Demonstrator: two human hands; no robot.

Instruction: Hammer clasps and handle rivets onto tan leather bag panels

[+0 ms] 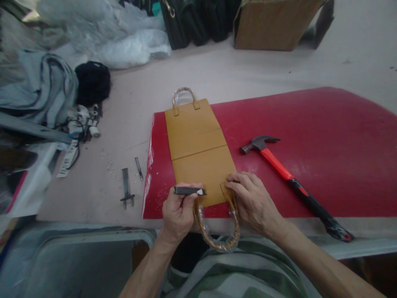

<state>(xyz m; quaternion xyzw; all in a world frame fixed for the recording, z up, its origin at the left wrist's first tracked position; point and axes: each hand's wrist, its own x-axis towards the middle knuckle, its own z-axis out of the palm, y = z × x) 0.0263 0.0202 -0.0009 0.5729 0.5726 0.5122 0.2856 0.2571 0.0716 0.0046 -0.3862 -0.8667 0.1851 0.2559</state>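
Observation:
A flat tan leather bag panel [198, 136] lies lengthwise in front of me, creased across its middle. One looped handle [185, 90] sits at its far end, and a plastic-wrapped near handle [217, 244] hangs over the table edge. My left hand [178, 213] grips a short dark metal bar tool [187, 190] above the near handle's left end; its exact kind is unclear. My right hand [252, 198] has its fingers closed on the near handle's right tab. A claw hammer [288, 176] with a red and black grip rests to the right.
Under the panel is a red mat [310, 124]. A pronged metal tool [126, 188] and a small metal punch [138, 168] lie left of it. Clear plastic wrap [124, 41], grey cloth [40, 87], dark bags [198, 20] and a cardboard box [273, 25] stand farther back.

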